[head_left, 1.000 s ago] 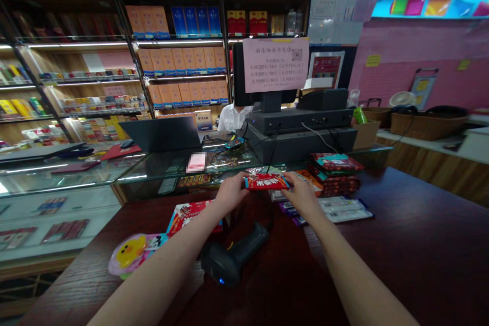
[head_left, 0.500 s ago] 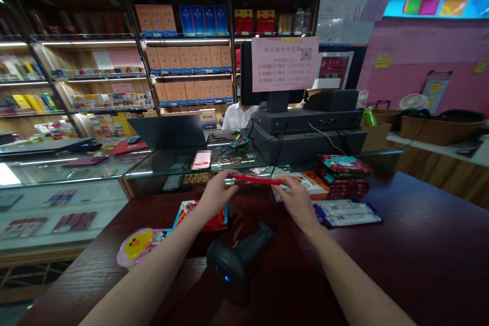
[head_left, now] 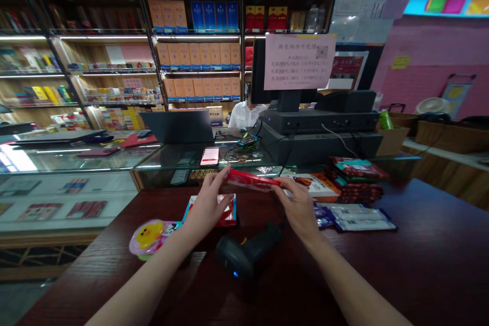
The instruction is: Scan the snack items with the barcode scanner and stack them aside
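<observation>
A thin red packet [head_left: 252,181] is held up over the dark wooden table, one end in each hand. My left hand [head_left: 208,206] grips its left end, and my right hand [head_left: 300,206] pinches the right end. Below the packet lies a black barcode scanner [head_left: 248,254] with a blue light lit. A red and blue box [head_left: 228,211] is partly covered by my left hand. Left of it rests a pink package with a yellow duck [head_left: 151,234]. Purple and white packets [head_left: 362,217] lie to the right of my right hand.
Behind the table stand a glass counter [head_left: 171,155], a laptop [head_left: 179,127] and a monitor with a pink sign [head_left: 298,63]. Dark red bags [head_left: 357,178] are stacked beside an orange and white box [head_left: 315,186]. A person in white [head_left: 244,114] is behind the counter.
The red packet has tilted, so more of its broad face shows. Both hands still hold it. The whole view has shifted, with the surroundings now further right in the picture.
</observation>
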Motion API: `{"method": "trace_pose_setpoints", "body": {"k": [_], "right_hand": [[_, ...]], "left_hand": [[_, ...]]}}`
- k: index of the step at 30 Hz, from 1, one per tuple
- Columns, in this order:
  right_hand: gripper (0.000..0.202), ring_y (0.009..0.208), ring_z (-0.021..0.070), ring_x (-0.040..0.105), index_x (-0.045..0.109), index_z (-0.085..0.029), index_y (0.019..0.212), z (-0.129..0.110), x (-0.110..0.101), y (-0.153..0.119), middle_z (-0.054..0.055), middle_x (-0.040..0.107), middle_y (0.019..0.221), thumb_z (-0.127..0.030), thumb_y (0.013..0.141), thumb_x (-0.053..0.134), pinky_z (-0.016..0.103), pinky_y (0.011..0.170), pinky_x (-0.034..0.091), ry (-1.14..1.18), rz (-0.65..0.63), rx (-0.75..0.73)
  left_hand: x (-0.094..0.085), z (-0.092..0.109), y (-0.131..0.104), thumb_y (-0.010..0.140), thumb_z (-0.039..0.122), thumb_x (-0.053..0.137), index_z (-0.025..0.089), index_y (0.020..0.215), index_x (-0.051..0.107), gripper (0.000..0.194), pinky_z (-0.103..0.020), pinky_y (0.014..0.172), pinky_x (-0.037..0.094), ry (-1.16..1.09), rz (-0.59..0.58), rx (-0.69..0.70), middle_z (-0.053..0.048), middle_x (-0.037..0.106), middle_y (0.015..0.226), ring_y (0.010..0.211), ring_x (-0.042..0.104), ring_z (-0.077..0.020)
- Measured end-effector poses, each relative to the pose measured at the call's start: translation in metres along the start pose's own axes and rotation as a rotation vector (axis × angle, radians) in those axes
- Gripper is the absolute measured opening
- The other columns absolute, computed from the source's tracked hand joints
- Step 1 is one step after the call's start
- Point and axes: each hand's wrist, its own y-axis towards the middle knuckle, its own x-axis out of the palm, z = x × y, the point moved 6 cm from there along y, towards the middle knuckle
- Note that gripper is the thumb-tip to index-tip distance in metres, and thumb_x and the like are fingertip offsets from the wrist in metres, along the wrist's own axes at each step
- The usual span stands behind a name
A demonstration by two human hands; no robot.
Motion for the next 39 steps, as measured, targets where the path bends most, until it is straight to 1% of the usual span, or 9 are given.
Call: {"method": "trace_pose_setpoints", "body": {"k": [5, 9, 13, 21, 27, 30, 33, 36, 39], "right_hand": [[0.029, 0.087, 0.023, 0.067, 0.07, -0.024, 0.103, -0.016, 0.003, -0.001, 0.004, 0.075, 0.095, -0.048, 0.096, 0.054, 0.041, 0.089, 0.045, -0.007, 0.028, -0.065], [0.029, 0.086, 0.0219, 0.066, 0.069, -0.025, 0.105, -0.025, 0.006, -0.003, 0.003, 0.073, 0.093, -0.048, 0.096, 0.054, 0.039, 0.088, 0.045, 0.012, 0.015, -0.08], [0.032, 0.089, 0.0228, 0.064, 0.07, -0.026, 0.107, -0.029, 0.008, -0.006, 0.004, 0.073, 0.096, -0.052, 0.096, 0.054, 0.039, 0.088, 0.044, 0.032, -0.015, -0.049], [0.031, 0.09, 0.0229, 0.064, 0.069, -0.027, 0.108, -0.031, 0.016, -0.008, 0.003, 0.073, 0.096, -0.051, 0.096, 0.055, 0.041, 0.09, 0.043, 0.071, -0.095, -0.055], [0.031, 0.094, 0.0235, 0.063, 0.07, -0.027, 0.107, -0.036, 0.016, -0.009, 0.003, 0.073, 0.099, -0.052, 0.095, 0.055, 0.04, 0.09, 0.043, 0.083, -0.098, -0.067], [0.031, 0.093, 0.0237, 0.063, 0.07, -0.027, 0.106, -0.037, 0.017, -0.009, 0.003, 0.073, 0.098, -0.052, 0.095, 0.054, 0.04, 0.089, 0.044, 0.096, -0.107, -0.058], [0.029, 0.095, 0.0234, 0.064, 0.07, -0.028, 0.107, -0.036, 0.02, -0.01, 0.003, 0.073, 0.1, -0.05, 0.096, 0.055, 0.04, 0.09, 0.044, 0.108, -0.141, -0.056], [0.028, 0.097, 0.0232, 0.064, 0.069, -0.028, 0.107, -0.034, 0.022, -0.011, 0.003, 0.073, 0.102, -0.049, 0.096, 0.055, 0.04, 0.092, 0.045, 0.112, -0.161, -0.05], [0.03, 0.097, 0.0234, 0.064, 0.069, -0.027, 0.109, -0.032, 0.024, -0.012, 0.004, 0.073, 0.103, -0.05, 0.096, 0.054, 0.041, 0.092, 0.046, 0.11, -0.172, -0.036]], "left_hand": [[-0.01, -0.004, -0.011, 0.091, 0.017, 0.059, 0.04, 0.156, 0.014, 0.083, -0.037, 0.103, 0.047, 0.125, 0.052, 0.058, -0.004, 0.047, 0.117, 0.112, 0.056, -0.0187], [-0.017, -0.006, -0.017, 0.091, 0.016, 0.059, 0.036, 0.157, 0.01, 0.085, -0.037, 0.102, 0.047, 0.204, 0.143, 0.143, -0.005, 0.047, 0.114, 0.107, 0.057, -0.0184], [-0.021, -0.011, -0.023, 0.092, 0.016, 0.057, 0.034, 0.158, 0.008, 0.083, -0.037, 0.1, 0.049, 0.251, 0.168, 0.162, -0.007, 0.048, 0.115, 0.106, 0.058, -0.0192], [-0.027, -0.008, -0.027, 0.092, 0.018, 0.054, 0.034, 0.158, 0.009, 0.081, -0.037, 0.089, 0.054, 0.352, 0.175, 0.241, -0.005, 0.05, 0.105, 0.093, 0.057, -0.0189], [-0.033, -0.003, -0.031, 0.088, 0.019, 0.061, 0.031, 0.156, 0.023, 0.078, -0.043, 0.09, 0.053, 0.511, 0.218, 0.27, -0.007, 0.053, 0.106, 0.095, 0.056, -0.0219], [-0.037, 0.0, -0.033, 0.087, 0.018, 0.063, 0.029, 0.154, 0.029, 0.076, -0.048, 0.101, 0.049, 0.575, 0.279, 0.283, -0.013, 0.049, 0.127, 0.116, 0.052, -0.0281], [-0.037, 0.004, -0.035, 0.087, 0.015, 0.062, 0.025, 0.155, 0.027, 0.077, -0.052, 0.115, 0.036, 0.625, 0.281, 0.334, -0.015, 0.042, 0.145, 0.136, 0.041, -0.0308], [-0.035, 0.003, -0.034, 0.089, 0.016, 0.061, 0.022, 0.156, 0.024, 0.077, -0.052, 0.122, 0.023, 0.649, 0.226, 0.349, -0.012, 0.044, 0.15, 0.142, 0.035, -0.0286], [-0.034, 0.001, -0.033, 0.09, 0.018, 0.06, 0.02, 0.156, 0.023, 0.076, -0.051, 0.125, 0.016, 0.655, 0.163, 0.342, -0.009, 0.046, 0.152, 0.144, 0.033, -0.0263]]}}
